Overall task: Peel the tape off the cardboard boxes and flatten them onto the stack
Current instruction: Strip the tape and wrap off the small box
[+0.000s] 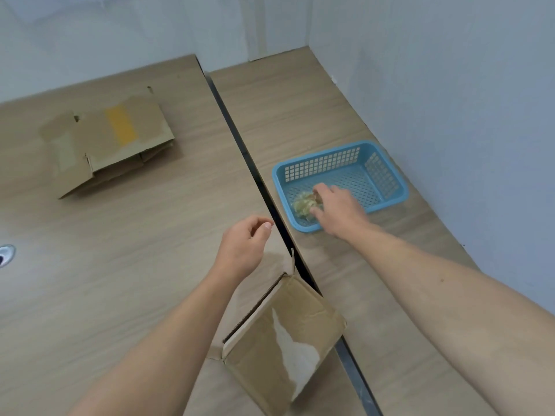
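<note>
A cardboard box (282,343) with torn paper patches lies tilted at the near edge, across the gap between the two tables. The stack of flattened boxes (111,142), one with a yellow tape strip, lies at the far left. My left hand (244,246) hovers above the table beyond the box, its fingers loosely curled and holding nothing. My right hand (338,208) reaches into the blue basket (387,181), its fingers spread over a wad of peeled tape (301,205) and its fingertips at the wad's edge.
Two wood-grain tables meet at a dark gap (240,145) that runs diagonally. White walls close off the far and right sides. A round metal grommet (5,255) sits at the left edge.
</note>
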